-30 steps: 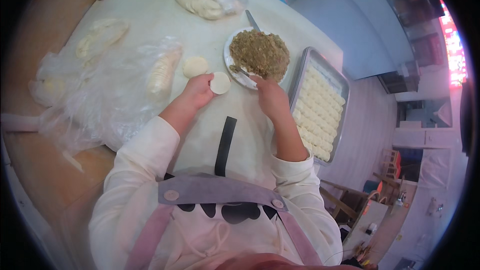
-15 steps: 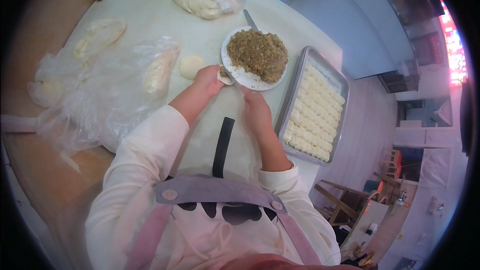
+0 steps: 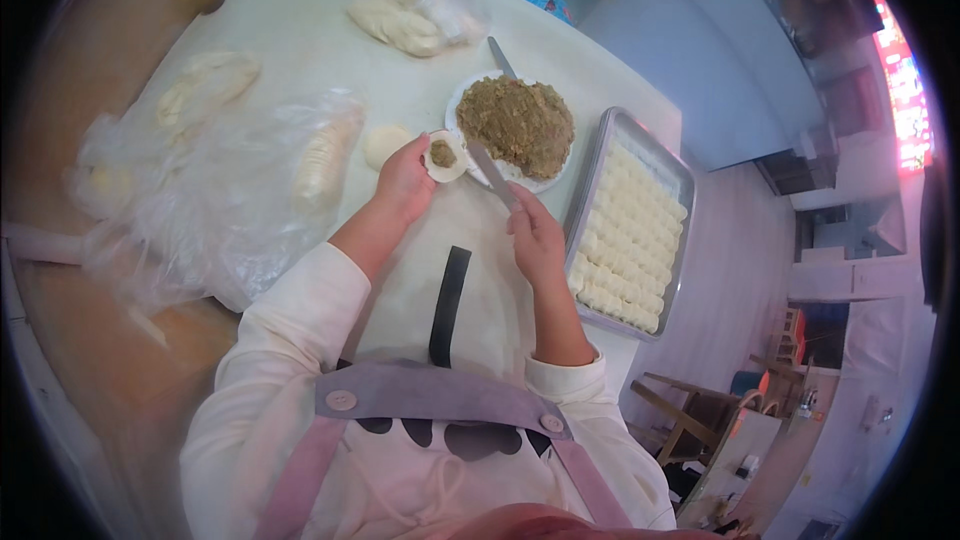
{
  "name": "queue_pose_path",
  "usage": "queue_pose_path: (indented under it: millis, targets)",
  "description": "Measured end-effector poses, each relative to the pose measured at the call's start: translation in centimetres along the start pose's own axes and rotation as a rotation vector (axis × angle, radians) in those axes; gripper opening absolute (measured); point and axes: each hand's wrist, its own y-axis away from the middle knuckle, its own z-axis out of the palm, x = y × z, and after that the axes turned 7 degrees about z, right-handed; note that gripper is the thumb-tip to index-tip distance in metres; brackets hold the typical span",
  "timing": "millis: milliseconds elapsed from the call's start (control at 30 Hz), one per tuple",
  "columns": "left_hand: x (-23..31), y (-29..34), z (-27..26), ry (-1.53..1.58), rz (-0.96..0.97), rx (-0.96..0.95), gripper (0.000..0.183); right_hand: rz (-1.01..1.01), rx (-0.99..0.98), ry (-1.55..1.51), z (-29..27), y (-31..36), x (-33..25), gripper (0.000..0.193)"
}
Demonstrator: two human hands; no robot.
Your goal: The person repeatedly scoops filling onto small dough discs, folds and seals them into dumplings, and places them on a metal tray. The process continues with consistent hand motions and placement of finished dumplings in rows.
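Observation:
My left hand (image 3: 403,183) holds a round dough wrapper (image 3: 449,172) by its left edge, thumb on top. A small lump of brown filling (image 3: 442,152) lies in the middle of the wrapper. In my right hand (image 3: 537,238) is a flat, knife-like spatula (image 3: 493,176), its blade slanting up and left just beside the wrapper. Behind it stands a white plate (image 3: 455,105) heaped with brown minced filling (image 3: 515,120). Another round wrapper (image 3: 386,147) lies on the table behind my left hand.
At the right, a metal tray (image 3: 604,153) holds rows of pale dumplings (image 3: 630,230). Clear plastic bags of dough (image 3: 230,190) spread over the left, with another bag (image 3: 415,5) farther back. A utensil handle (image 3: 502,57) sticks out behind the plate. A black strip (image 3: 450,305) lies near me.
Both hands have drawn apart. The wrapper has tipped up to show filling in its middle. My right hand has moved right and nearer, bringing the spatula away from the wrapper.

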Motion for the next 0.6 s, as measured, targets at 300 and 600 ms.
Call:
queue_pose_path:
  millis: [300, 600]
  targets:
    - [1.6, 3.5, 1.3, -0.049, -0.058, -0.361, 0.033, -0.494, 0.256, 0.219, 2.4, -2.9, -0.4, 0.034]
    - [3.3, 10.8, 4.0, -0.122, -0.027, -0.548, 0.029, -1.137, 0.435, 0.305, -1.7, 3.4, -7.4, 0.020]
